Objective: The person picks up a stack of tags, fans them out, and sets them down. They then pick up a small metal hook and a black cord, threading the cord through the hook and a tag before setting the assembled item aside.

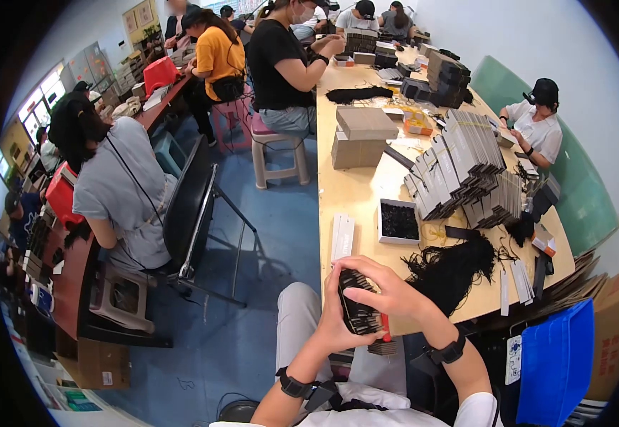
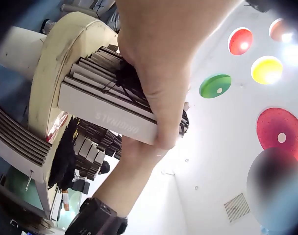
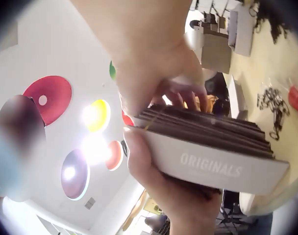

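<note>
Both hands (image 1: pixel 333 322) (image 1: pixel 397 290) around stacked cards (image 3: pixel 210 157)

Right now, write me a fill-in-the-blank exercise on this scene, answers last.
The left hand and right hand hold cards marked ____.
The small pieces in the white box are ____.
The person in front of the green panel wears a ____ shirt.
The floor is ____.
Missing words: ORIGINALS; black; white; blue.

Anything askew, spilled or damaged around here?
The black strands sprawl in a loose, straggling heap by the white box, untidy enough to look odd. I see no obvious damage to the held cards.
</note>
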Demonstrator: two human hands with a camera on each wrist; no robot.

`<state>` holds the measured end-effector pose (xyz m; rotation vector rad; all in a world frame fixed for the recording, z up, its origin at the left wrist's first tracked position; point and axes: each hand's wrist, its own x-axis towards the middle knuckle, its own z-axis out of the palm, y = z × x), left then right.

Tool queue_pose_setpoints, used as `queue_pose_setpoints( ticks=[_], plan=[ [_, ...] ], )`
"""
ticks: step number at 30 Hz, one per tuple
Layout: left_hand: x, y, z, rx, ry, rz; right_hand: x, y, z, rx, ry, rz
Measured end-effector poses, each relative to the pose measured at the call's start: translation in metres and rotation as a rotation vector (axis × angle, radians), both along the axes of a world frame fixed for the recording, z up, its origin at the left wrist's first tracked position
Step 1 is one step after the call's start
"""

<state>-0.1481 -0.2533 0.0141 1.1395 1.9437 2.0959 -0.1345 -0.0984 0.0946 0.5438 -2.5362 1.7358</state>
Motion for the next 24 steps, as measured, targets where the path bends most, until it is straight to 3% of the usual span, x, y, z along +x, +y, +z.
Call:
queue_pose_setpoints(
  ticks=[2, 5, 9, 16, 18, 22, 24],
  plan=[
    [0.001, -0.004, 0.004, -0.142, 0.120, 0.091, 0.000, 0.000, -0.010, 0.006, 0.031, -0.008],
    [0.018, -0.008, 0.019, -0.265, 0.126, 0.249, 0.004, -0.007, -0.016, -0.213, -0.134, -0.051],
    [0.040, -0.013, -0.001, -0.278, 0.227, 0.436, 0.009, -0.021, -0.025, -0.451, -0.114, -0.133],
    [0.039, -0.024, -0.007, -0.100, 0.047, 0.302, 0.014, -0.048, -0.026, -0.577, -0.095, -0.404],
    [0.030, -0.036, 0.001, -0.030, -0.097, 0.087, 0.019, -0.054, -0.023, -0.512, -0.002, -0.571],
    [0.012, -0.046, 0.006, 0.190, -0.321, -0.088, 0.047, -0.046, -0.001, -0.469, 0.011, -0.484],
    [0.004, -0.050, 0.010, 0.155, -0.378, -0.127, 0.061, -0.039, -0.009, -0.544, -0.055, -0.414]
  ],
)
